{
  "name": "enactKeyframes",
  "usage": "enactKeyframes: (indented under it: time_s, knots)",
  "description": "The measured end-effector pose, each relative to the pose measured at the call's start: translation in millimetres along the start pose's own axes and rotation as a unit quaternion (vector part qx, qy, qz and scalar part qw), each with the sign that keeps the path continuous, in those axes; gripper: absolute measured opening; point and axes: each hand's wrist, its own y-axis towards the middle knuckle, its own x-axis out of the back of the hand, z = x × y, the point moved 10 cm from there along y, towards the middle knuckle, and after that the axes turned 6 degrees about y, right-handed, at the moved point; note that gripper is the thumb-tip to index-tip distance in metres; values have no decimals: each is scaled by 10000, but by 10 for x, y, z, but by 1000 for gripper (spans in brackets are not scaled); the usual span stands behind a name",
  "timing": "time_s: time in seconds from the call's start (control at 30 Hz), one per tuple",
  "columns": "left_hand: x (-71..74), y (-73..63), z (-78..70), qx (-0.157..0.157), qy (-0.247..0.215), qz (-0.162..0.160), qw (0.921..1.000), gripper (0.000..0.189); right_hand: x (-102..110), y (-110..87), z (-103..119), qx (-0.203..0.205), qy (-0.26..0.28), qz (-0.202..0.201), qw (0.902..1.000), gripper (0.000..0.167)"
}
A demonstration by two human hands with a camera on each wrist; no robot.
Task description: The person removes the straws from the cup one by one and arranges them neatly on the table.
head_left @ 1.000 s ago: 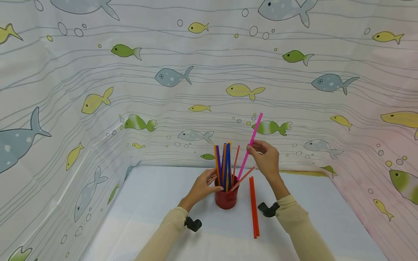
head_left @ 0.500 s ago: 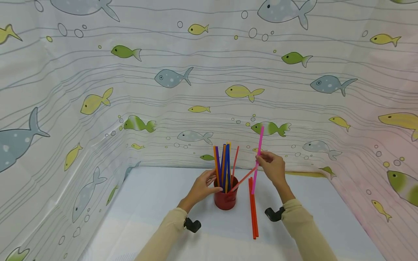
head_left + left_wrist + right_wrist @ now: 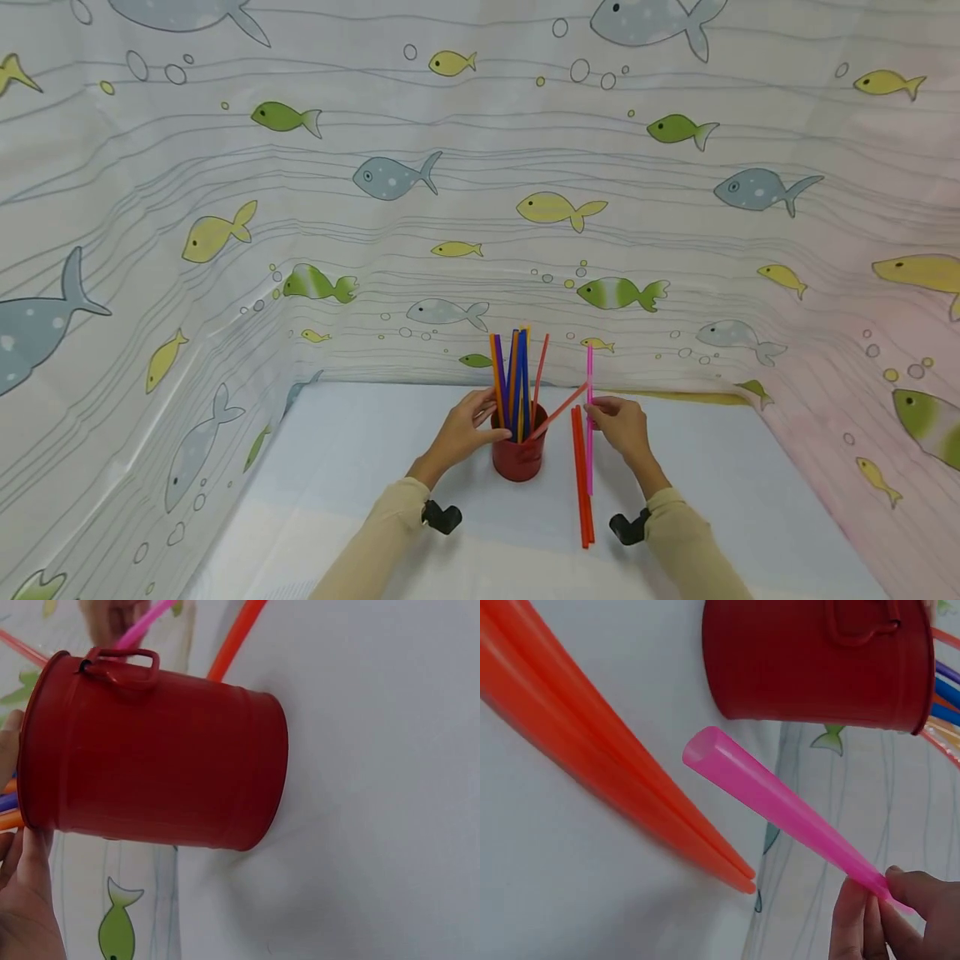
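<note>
My right hand (image 3: 621,427) pinches a pink drinking straw (image 3: 589,467) between thumb and fingers, to the right of the bucket. In the right wrist view the straw's hollow end (image 3: 703,748) points toward the camera, above the table. My left hand (image 3: 463,435) grips a small red metal bucket (image 3: 519,461) near its rim, thumb at the front. Several straws (image 3: 517,383) in orange, purple, blue and yellow stand in the bucket, with thin red ones leaning right. Two orange-red straws (image 3: 581,479) lie side by side on the table, just left of the pink straw.
A white table (image 3: 337,500) bears the bucket and straws. Behind it and at both sides hangs a cloth printed with fish (image 3: 450,183). A yellowish strip (image 3: 690,398) runs along the table's back right edge.
My right hand has lifted the pink straw out of the bucket, carried it right, then lowered it beside the orange-red straws. The straw now stands nearly upright in view. My left hand stays put.
</note>
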Motion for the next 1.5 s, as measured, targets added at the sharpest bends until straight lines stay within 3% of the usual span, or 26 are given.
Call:
enactKeyframes:
  time_s: [0.3, 0.57, 0.73, 0.9, 0.97, 1.23, 1.5]
  knots:
    - [13, 6, 66, -8, 90, -63, 9999, 86, -49, -108, -345, -472, -277, 126, 9984, 31]
    - [0, 12, 77, -36, -40, -57, 10000, 83, -69, -176, -506, -537, -411, 145, 9976, 31]
    - [-10, 2, -49, -65, -171, 32, 9998, 81, -68, -218, -570, -646, -578, 212, 9960, 32]
    - [13, -52, -235, -45, -73, 126, 9999, 80, -65, -254, -604, -674, -851, 246, 9938, 32]
    - [19, -59, -245, -46, 1, 122, 9999, 79, -67, -266, -606, -635, -923, 254, 9934, 31]
    - [-13, 23, 51, -9, 70, -1, 10000, 82, -119, -293, -671, -702, -843, 352, 9933, 31]
    - [-3, 22, 76, 42, 6, -18, 10000, 82, -115, -336, -631, -600, -832, 261, 9944, 29]
